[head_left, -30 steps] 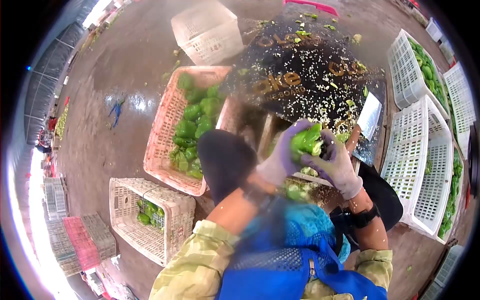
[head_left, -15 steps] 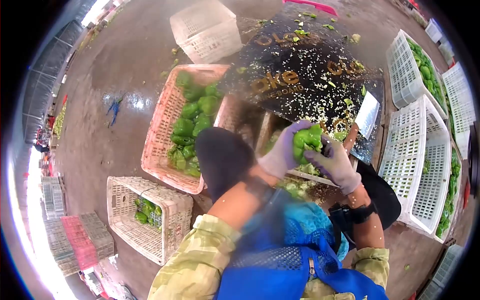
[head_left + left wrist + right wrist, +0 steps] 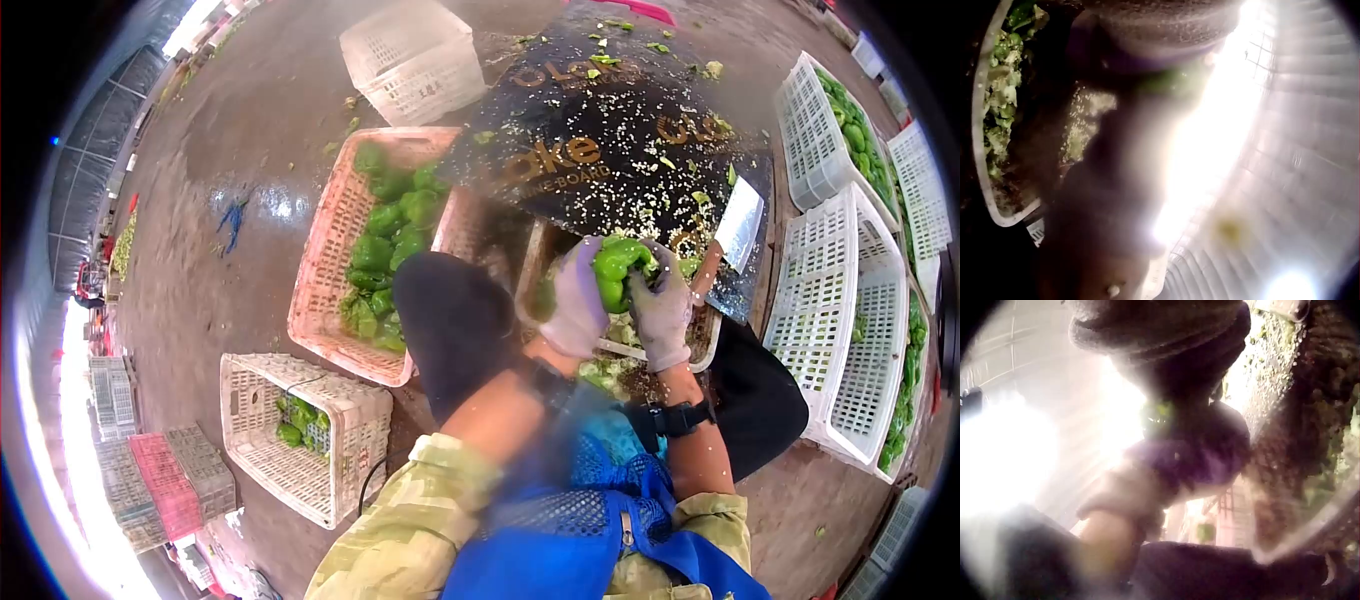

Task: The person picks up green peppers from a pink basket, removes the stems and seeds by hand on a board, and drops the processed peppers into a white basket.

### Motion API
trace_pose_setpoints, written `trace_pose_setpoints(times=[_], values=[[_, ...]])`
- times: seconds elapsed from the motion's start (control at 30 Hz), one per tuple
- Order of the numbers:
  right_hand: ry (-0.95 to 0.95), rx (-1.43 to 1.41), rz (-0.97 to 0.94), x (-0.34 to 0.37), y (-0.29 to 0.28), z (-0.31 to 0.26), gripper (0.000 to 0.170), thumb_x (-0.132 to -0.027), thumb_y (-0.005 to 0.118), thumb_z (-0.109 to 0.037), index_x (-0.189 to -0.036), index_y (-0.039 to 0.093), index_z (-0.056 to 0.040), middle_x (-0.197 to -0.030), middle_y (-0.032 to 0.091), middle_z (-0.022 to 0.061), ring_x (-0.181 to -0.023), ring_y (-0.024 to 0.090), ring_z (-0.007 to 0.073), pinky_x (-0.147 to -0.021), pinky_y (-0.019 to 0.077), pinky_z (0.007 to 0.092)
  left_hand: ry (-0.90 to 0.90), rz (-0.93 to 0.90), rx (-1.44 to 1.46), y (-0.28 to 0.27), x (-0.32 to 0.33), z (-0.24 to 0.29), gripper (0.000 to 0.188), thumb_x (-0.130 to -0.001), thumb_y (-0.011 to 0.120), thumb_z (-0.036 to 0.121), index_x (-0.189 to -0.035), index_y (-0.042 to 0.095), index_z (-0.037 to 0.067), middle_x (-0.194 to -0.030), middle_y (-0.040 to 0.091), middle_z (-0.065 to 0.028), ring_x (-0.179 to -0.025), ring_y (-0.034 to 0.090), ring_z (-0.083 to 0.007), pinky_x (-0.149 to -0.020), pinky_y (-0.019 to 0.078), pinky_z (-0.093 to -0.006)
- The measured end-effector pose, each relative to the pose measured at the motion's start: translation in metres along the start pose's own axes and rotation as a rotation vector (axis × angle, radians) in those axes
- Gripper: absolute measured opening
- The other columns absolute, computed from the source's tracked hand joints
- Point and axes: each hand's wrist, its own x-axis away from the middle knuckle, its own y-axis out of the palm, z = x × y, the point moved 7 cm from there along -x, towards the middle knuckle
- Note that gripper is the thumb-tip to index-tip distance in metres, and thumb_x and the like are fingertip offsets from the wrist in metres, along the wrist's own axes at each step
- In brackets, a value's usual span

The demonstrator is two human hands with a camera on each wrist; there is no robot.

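In the head view, a green bell pepper (image 3: 617, 266) is held above a bin of scraps, between two gloved hands. My left hand (image 3: 577, 305), in a grey and purple glove, grips it from the left side. With fingers curled at its right end, where a pale patch shows, my right hand (image 3: 661, 318) holds the pepper too. The right wrist view shows the purple glove of the left hand (image 3: 1200, 453) close below the right one, with a bit of green pepper (image 3: 1159, 419) between. In the left wrist view the pepper (image 3: 1175, 81) is mostly hidden and blurred.
A cleaver (image 3: 740, 225) lies on the right edge of a black board (image 3: 530, 110) strewn with seeds. The scrap bin (image 3: 986, 187) sits below the hands. A pink crate (image 3: 325, 250) of peppers stands left; white crates (image 3: 815, 310) stand right, another (image 3: 340, 450) lies lower left.
The pepper has been turned in the hands, its rounded green side now facing up. My left hand has rolled to show its back, and my right wrist has shifted left.
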Motion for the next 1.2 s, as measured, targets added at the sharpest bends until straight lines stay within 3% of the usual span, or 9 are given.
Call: trace_pose_setpoints(times=[0.13,0.27,0.33,0.43,0.53,0.63,0.8,1.03,1.2], values=[[0.496,-0.485,0.164,0.005,-0.014,0.031,0.038,-0.085,0.062,-0.008,-0.12,0.05,-0.0015,-0.084,0.06,0.0051,-0.06,0.054,0.0074,-0.046,0.0424,0.0199,-0.371,-0.33,1.011,0.01,-0.005,-0.009,0.023,-0.094,0.042,0.012,-0.105,0.055,-0.004,-0.091,0.061,-0.0095,-0.08,0.059,-0.0178,-0.075,0.0512,-0.0269],[0.196,-0.265,0.015,-0.01,-0.019,0.022,0.039,-0.084,0.063,-0.004,-0.12,0.049,-0.0003,-0.091,0.062,0.0086,-0.072,0.06,0.0126,-0.057,0.0501,0.0227,-0.442,-0.093,0.859,0.029,0.015,0.022,0.027,-0.096,0.043,0.026,-0.108,0.054,0.005,-0.091,0.054,-0.0067,-0.078,0.054,-0.0158,-0.071,0.0515,-0.0275],[0.134,-0.377,0.002,-0.01,-0.016,0.008,0.042,-0.082,0.064,0.001,-0.121,0.048,0.0001,-0.099,0.06,0.0105,-0.081,0.06,0.0134,-0.066,0.0505,0.0225,-0.665,-0.014,0.874,0.032,0.01,0.016,0.049,-0.093,0.04,0.051,-0.12,0.048,0.011,-0.115,0.05,-0.0101,-0.095,0.053,-0.023,-0.081,0.0491,-0.046],[0.11,-0.142,-0.077,-0.012,-0.02,0.014,0.044,-0.078,0.065,0.004,-0.12,0.05,-0.0002,-0.105,0.06,0.0118,-0.084,0.061,0.0174,-0.069,0.0508,0.0263,-0.694,-0.08,0.735,0.029,0.01,0.046,0.057,-0.088,0.042,0.062,-0.115,0.055,0.013,-0.104,0.058,-0.0036,-0.094,0.054,-0.0227,-0.086,0.041,-0.0515],[-0.415,0.501,-0.046,-0.005,-0.019,-0.009,0.046,-0.069,0.07,-0.002,-0.112,0.059,-0.0107,-0.093,0.063,0.0093,-0.077,0.063,0.0257,-0.101,0.0308,0.0419,-0.745,-0.165,0.698,0.025,0.005,0.042,0.061,-0.087,0.039,0.064,-0.125,0.048,0.017,-0.121,0.052,-0.004,-0.109,0.049,-0.0248,-0.09,0.0386,-0.0581],[-0.411,0.786,-0.297,0.004,-0.014,-0.016,0.055,-0.067,0.069,0.003,-0.118,0.056,-0.0125,-0.102,0.057,0.0124,-0.089,0.06,0.0307,-0.076,0.0482,0.038,-0.69,-0.232,0.762,0.016,-0.007,0.023,0.05,-0.088,0.048,0.052,-0.122,0.051,0.015,-0.118,0.055,-0.0024,-0.11,0.052,-0.0245,-0.087,0.0433,-0.0556],[-0.307,0.93,-0.51,0.005,-0.012,0.005,0.054,-0.071,0.062,-0.004,-0.122,0.052,-0.019,-0.108,0.057,0.0137,-0.085,0.063,0.0322,-0.08,0.0496,0.0423,-0.598,-0.105,0.54,0.003,-0.018,0.011,0.023,-0.091,0.048,0.027,-0.108,0.057,0.015,-0.108,0.061,-0.0002,-0.104,0.057,-0.0238,-0.086,0.0438,-0.0513],[-0.002,0.483,-0.27,-0.038,-0.048,0.013,0.052,-0.077,0.065,-0.012,-0.127,0.049,-0.0104,-0.11,0.059,0.0153,-0.084,0.061,0.0273,-0.083,0.0473,0.0373,-0.806,0.323,0.506,-0.038,-0.018,-0.006,0.032,-0.09,0.048,0.029,-0.117,0.051,0.013,-0.119,0.052,-0.0033,-0.106,0.048,-0.0251,-0.094,0.0344,-0.0543],[-0.308,0.608,-0.189,-0.097,-0.052,-0.022,0.057,-0.074,0.066,-0.012,-0.128,0.046,-0.009,-0.116,0.054,0.0172,-0.102,0.056,0.0349,-0.086,0.0459,0.0409,-0.724,0.215,0.51,-0.033,-0.056,0.041,0.029,-0.09,0.051,0.026,-0.116,0.053,0.014,-0.115,0.054,-0.0041,-0.102,0.052,-0.0238,-0.091,0.0395,-0.0512]])
